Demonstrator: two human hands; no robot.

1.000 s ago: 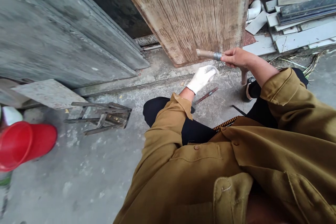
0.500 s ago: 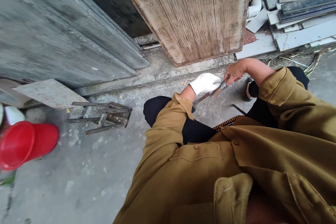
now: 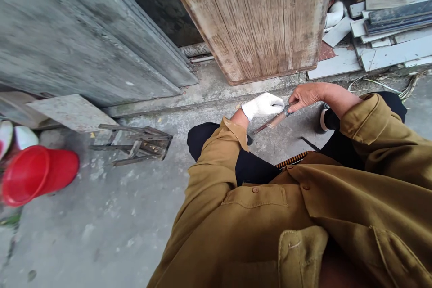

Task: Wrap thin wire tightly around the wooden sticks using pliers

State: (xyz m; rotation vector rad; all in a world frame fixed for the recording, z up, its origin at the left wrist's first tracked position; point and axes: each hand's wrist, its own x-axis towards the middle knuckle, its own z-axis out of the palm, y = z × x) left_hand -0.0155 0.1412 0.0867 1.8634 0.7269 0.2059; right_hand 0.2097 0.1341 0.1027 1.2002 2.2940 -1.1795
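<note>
"What is showing at the far left?"

"A round red bucket (image 3: 40, 175) is resting on the grey concrete floor (image 3: 111, 220). To its right, a small, weathered wooden stool (image 3: 138, 144) is sitting near the base of a wall."

"And in the middle?"

"A tall brown panel of worn wooden planks (image 3: 256, 22) is rising beyond the hands. Nearer, a thin reddish-brown rod (image 3: 259, 130) is lying on the floor, its upper part hiding behind other things. Just above it, the left hand (image 3: 263, 106) is wearing a white knitted glove, its fingers curling inward (I cannot tell whether they are gripping anything)."

"Where is the main piece?"

"The brown stick-like piece with silver wire binding (image 3: 277, 120) is slanting down and leftward between the hands. The bare right hand (image 3: 305, 97) is gripping its wire-bound end, fingers closing around it. Whether the piece is touching the rod, I cannot tell."

"Anything at the far right?"

"A pile of flat white and dark boards (image 3: 394, 31) is lying along the wall."
</note>
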